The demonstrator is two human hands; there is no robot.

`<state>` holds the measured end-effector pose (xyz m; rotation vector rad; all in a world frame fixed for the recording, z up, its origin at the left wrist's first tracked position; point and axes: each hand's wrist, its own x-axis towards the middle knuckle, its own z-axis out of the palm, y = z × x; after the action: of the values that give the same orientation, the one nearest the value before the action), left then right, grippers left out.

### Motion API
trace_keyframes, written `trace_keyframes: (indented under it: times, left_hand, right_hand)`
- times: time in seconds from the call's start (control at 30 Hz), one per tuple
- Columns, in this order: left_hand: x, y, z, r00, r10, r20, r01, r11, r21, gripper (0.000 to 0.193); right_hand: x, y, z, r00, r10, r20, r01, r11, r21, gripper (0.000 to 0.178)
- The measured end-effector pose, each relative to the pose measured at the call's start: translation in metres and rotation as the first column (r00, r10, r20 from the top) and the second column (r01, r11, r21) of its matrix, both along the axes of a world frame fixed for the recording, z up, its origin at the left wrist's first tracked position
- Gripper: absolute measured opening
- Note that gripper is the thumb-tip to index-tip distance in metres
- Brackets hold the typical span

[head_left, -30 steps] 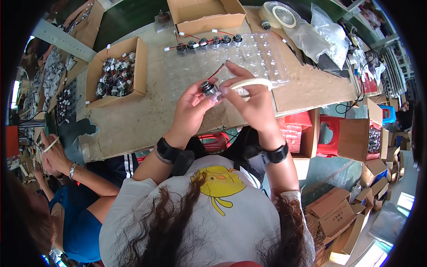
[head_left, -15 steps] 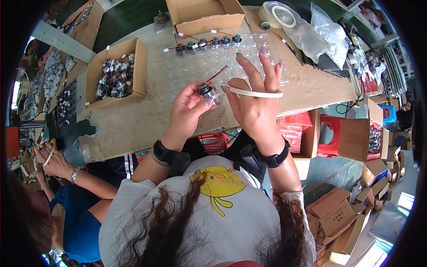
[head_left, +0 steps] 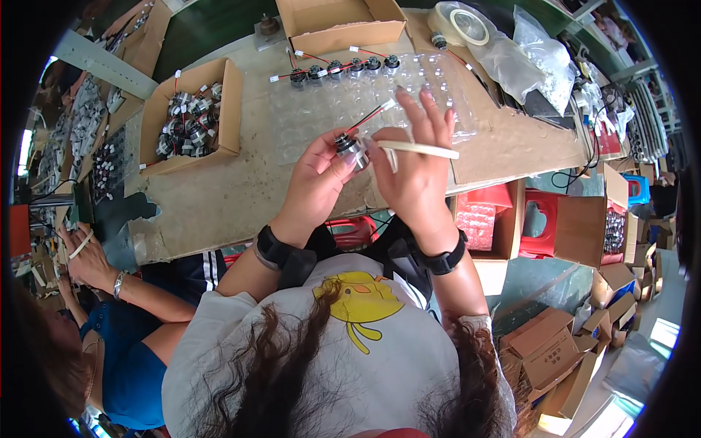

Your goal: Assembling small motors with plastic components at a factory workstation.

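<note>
My left hand [head_left: 310, 191] is closed around a small black-and-silver cylindrical part [head_left: 350, 148], which looks like a little motor. Red and black wires [head_left: 367, 117] run up from it to a white connector. A narrow cream ring that looks like a roll of tape [head_left: 423, 150] hangs on my right hand [head_left: 418, 179]. That hand's thumb and index finger pinch together right beside the part, with a pale strip between them and its side. The other fingers stretch out over a clear plastic blister tray [head_left: 292, 117], where several similar wired parts [head_left: 355, 67] stand in a row.
At the left, a cardboard box [head_left: 232, 117] holds more wired parts. Another cardboard box [head_left: 343, 38] stands at the far edge. Plastic bags [head_left: 511, 66] and clear tape rolls [head_left: 467, 28] lie at the back right. A co-worker's hand [head_left: 91, 263] is at the lower left.
The right hand's raised fingers have come down slightly, and the cream ring has tilted nearly edge-on. The held part has turned a little, and its white connector now shows.
</note>
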<state>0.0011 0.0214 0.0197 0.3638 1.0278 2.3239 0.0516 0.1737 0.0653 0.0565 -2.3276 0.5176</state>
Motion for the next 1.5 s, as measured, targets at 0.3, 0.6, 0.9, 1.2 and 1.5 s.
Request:
trace_keyframes:
  times: [0.3, 0.6, 0.9, 1.2, 1.5]
  left_hand:
    - [0.000, -0.005, 0.000, 0.999, -0.012, -0.041, 0.013, 1.000, 0.027, 0.041]
    - [0.002, -0.001, 0.006, 0.999, -0.043, -0.024, 0.043, 0.999, 0.014, 0.041]
    - [-0.003, -0.003, 0.004, 0.995, -0.070, -0.069, 0.067, 0.997, -0.047, 0.043]
    - [0.003, -0.004, 0.004, 0.995, -0.027, -0.096, 0.026, 1.000, -0.011, 0.041]
    - [-0.001, -0.003, 0.003, 1.000, 0.011, -0.009, -0.011, 0.999, -0.049, 0.041]
  right_hand:
    - [0.002, 0.010, 0.012, 1.000, 0.015, 0.011, -0.015, 1.000, 0.000, 0.013]
    - [0.002, -0.001, 0.000, 1.000, -0.010, -0.005, 0.010, 1.000, 0.012, 0.012]
    - [0.002, 0.015, -0.006, 0.978, 0.195, 0.074, -0.163, 0.937, -0.310, 0.012]
    - [0.003, -0.006, 0.000, 0.999, 0.032, -0.008, -0.032, 0.998, -0.063, 0.014]
    - [0.003, 0.008, -0.013, 0.917, 0.364, 0.163, -0.211, 0.789, -0.577, 0.013]
